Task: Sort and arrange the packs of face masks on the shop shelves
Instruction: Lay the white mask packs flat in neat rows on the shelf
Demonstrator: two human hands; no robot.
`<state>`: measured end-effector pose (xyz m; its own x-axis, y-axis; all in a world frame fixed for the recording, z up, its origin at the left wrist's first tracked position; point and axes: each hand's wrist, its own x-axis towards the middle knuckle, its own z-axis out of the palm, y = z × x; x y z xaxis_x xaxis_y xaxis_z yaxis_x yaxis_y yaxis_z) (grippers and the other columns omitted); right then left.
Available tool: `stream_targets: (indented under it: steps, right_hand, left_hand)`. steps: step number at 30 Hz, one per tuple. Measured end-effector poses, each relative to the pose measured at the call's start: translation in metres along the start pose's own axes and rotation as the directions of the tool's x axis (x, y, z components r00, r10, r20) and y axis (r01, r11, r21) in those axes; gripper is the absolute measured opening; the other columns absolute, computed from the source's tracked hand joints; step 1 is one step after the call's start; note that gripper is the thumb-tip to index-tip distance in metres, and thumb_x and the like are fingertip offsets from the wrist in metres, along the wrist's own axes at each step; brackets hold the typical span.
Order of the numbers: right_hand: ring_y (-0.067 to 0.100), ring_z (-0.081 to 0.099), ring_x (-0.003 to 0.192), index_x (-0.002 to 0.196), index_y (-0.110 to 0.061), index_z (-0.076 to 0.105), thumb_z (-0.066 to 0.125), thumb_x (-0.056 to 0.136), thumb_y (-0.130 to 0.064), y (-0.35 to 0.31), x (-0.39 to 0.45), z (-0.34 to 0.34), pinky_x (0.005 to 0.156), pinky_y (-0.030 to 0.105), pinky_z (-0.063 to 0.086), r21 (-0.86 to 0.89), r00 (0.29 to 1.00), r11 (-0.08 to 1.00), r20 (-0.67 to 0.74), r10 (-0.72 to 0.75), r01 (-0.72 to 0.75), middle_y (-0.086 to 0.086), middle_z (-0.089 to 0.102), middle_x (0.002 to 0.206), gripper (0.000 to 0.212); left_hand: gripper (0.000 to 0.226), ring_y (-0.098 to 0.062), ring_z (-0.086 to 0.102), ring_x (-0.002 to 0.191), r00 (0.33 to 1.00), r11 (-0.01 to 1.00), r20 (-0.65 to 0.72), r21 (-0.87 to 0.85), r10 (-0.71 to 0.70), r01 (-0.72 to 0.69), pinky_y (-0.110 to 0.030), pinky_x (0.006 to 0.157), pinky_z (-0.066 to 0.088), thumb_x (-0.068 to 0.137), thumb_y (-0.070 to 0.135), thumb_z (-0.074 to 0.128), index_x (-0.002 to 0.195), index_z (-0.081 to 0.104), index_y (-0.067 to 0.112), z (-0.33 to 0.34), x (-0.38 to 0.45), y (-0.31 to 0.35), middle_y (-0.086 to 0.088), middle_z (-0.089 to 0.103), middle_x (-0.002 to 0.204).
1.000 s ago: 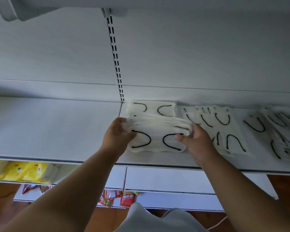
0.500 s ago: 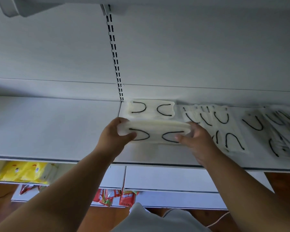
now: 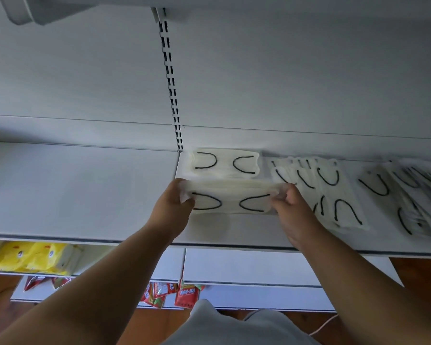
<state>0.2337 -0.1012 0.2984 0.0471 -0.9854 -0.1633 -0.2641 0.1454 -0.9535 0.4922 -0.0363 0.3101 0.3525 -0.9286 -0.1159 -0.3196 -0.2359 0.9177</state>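
Left hand [image 3: 171,215] and right hand [image 3: 292,210] pinch opposite ends of a stack of mask packs [image 3: 230,196] just above the shelf [image 3: 85,190]. Slippery packs could fan out if either grip loosens.

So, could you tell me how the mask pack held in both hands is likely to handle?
The held pack probably flexes: its edges look wavy between the left hand and right hand. Likely light. Its film wrapper may be slippery.
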Motion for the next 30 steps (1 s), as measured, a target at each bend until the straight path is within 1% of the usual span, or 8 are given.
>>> stream_targets:
  steps: [3, 10, 13, 15, 18, 23, 27, 30]
  right_hand:
    - [0.017, 0.042, 0.070, 0.082, -0.017, 0.050, 0.057, 0.095, -0.014, -0.005, 0.003, -0.003, 0.068, 0.033, 0.035, -0.056, 0.999, 0.998, 0.004, -0.037, 0.037, 0.001, 0.046, 0.073, 0.016]
    - [0.016, 0.051, 0.064, 0.081, -0.006, 0.066, 0.072, 0.088, -0.018, -0.015, 0.023, -0.001, 0.063, 0.028, 0.041, -0.061, 0.994, 0.996, -0.083, 0.065, -0.070, 0.003, 0.059, 0.068, 0.015]
    - [0.015, 0.057, 0.061, 0.086, -0.015, 0.062, 0.076, 0.085, -0.017, -0.033, 0.043, 0.007, 0.055, 0.028, 0.050, -0.029, 0.980, 0.993, -0.170, 0.106, -0.113, 0.004, 0.064, 0.076, 0.014]
    - [0.020, 0.060, 0.067, 0.082, -0.021, 0.054, 0.078, 0.082, -0.017, -0.045, 0.062, 0.014, 0.064, 0.041, 0.060, -0.025, 0.958, 0.994, -0.269, 0.096, -0.107, 0.005, 0.062, 0.081, 0.025]
    - [0.029, 0.066, 0.076, 0.070, -0.024, 0.051, 0.077, 0.080, -0.018, -0.060, 0.086, 0.022, 0.076, 0.051, 0.059, -0.211, 0.945, 0.976, -0.326, -0.018, -0.054, 0.001, 0.062, 0.075, 0.028]
    - [0.027, 0.068, 0.085, 0.083, -0.016, 0.072, 0.058, 0.085, -0.012, -0.066, 0.112, 0.028, 0.076, 0.028, 0.052, -0.533, 0.967, 0.846, -0.217, -0.132, -0.004, 0.003, 0.073, 0.088, 0.015]
    - [0.032, 0.064, 0.092, 0.089, -0.010, 0.073, 0.057, 0.091, -0.023, -0.060, 0.122, 0.031, 0.072, 0.026, 0.041, -0.661, 0.976, 0.749, -0.132, -0.175, 0.045, 0.013, 0.071, 0.095, 0.020]
    - [0.034, 0.060, 0.099, 0.095, -0.015, 0.072, 0.064, 0.085, -0.043, -0.051, 0.114, 0.033, 0.082, 0.032, 0.046, -0.768, 0.972, 0.632, -0.058, -0.227, 0.102, 0.014, 0.063, 0.108, 0.031]
  left_hand:
    - [0.018, -0.022, 0.061, 0.092, 1.000, 1.000, -0.006, -0.017, -0.020, 0.020, -0.037, 0.082, 0.049, 0.090, 0.014, 0.060, 0.106, 0.060, 0.022, -0.007, 0.009, 0.001, -0.004, 0.067, 0.098]
    - [0.035, -0.032, 0.065, 0.084, 0.952, 0.914, 0.139, -0.273, -0.271, 0.300, -0.049, 0.083, 0.057, 0.086, 0.001, 0.072, 0.111, 0.063, 0.024, -0.019, 0.039, 0.008, -0.020, 0.068, 0.100]
    - [0.042, -0.025, 0.063, 0.075, 0.948, 0.894, 0.011, -0.328, -0.320, 0.305, -0.041, 0.078, 0.059, 0.082, 0.006, 0.077, 0.113, 0.062, 0.030, -0.017, 0.062, 0.024, -0.010, 0.067, 0.091]
    - [0.036, -0.023, 0.063, 0.070, 0.942, 0.909, -0.100, -0.311, -0.321, 0.276, -0.043, 0.076, 0.060, 0.079, 0.014, 0.077, 0.101, 0.060, 0.036, -0.013, 0.079, 0.039, -0.006, 0.066, 0.088]
    - [0.018, -0.021, 0.057, 0.066, 0.953, 0.958, -0.160, -0.167, -0.259, 0.232, -0.032, 0.059, 0.050, 0.081, 0.019, 0.068, 0.092, 0.060, 0.030, -0.006, 0.098, 0.054, -0.002, 0.064, 0.085]
    - [0.009, -0.016, 0.058, 0.067, 0.985, 0.971, -0.119, 0.189, -0.124, 0.145, -0.022, 0.053, 0.041, 0.090, 0.027, 0.066, 0.097, 0.069, 0.022, 0.002, 0.124, 0.053, -0.005, 0.070, 0.103]
    - [0.042, -0.016, 0.054, 0.117, 1.000, 0.945, 0.028, 0.328, -0.007, -0.003, -0.019, 0.088, 0.038, 0.080, 0.039, 0.081, 0.115, 0.068, 0.019, 0.007, 0.131, 0.039, -0.004, 0.045, 0.142]
    - [0.064, -0.023, 0.034, 0.141, 0.987, 0.797, 0.106, 0.583, 0.117, -0.157, -0.030, 0.109, 0.032, 0.074, 0.055, 0.080, 0.128, 0.060, 0.026, 0.009, 0.124, 0.030, -0.002, 0.032, 0.155]
